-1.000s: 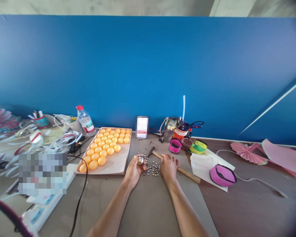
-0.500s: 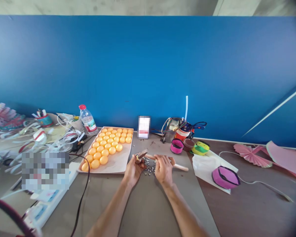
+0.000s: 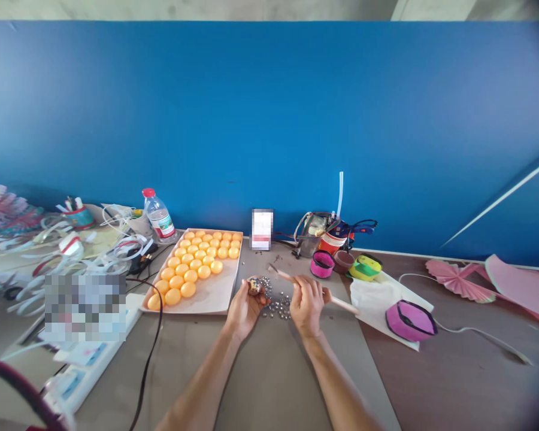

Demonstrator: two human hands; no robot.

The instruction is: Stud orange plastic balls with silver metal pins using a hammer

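Note:
My left hand [image 3: 242, 311] has its fingers closed around a small roundish object [image 3: 254, 285], gold, dark and shiny in patches; its lower side is hidden. A long pale-handled tool [image 3: 347, 305] is gripped in my right hand [image 3: 307, 304], lying slantwise through the fist. The tool's thin tip [image 3: 273, 269] points up and left, apart from the round object; its exact kind is unclear. Small shiny silver beads [image 3: 277, 307] lie loose on the table between my hands, with more beside the held object.
To the left, a white tray [image 3: 215, 288] carries rows of orange balls. Behind it stand a water bottle [image 3: 161, 220] and tangled white strips. A black cable [image 3: 149, 359] crosses the left side. A magenta ring [image 3: 322, 264], brown cup [image 3: 344, 261] and purple band [image 3: 410, 321] sit right.
My right hand has moved right, drawing the tool's tip away from the round object. My left hand stays nearly in place, with the object now more exposed.

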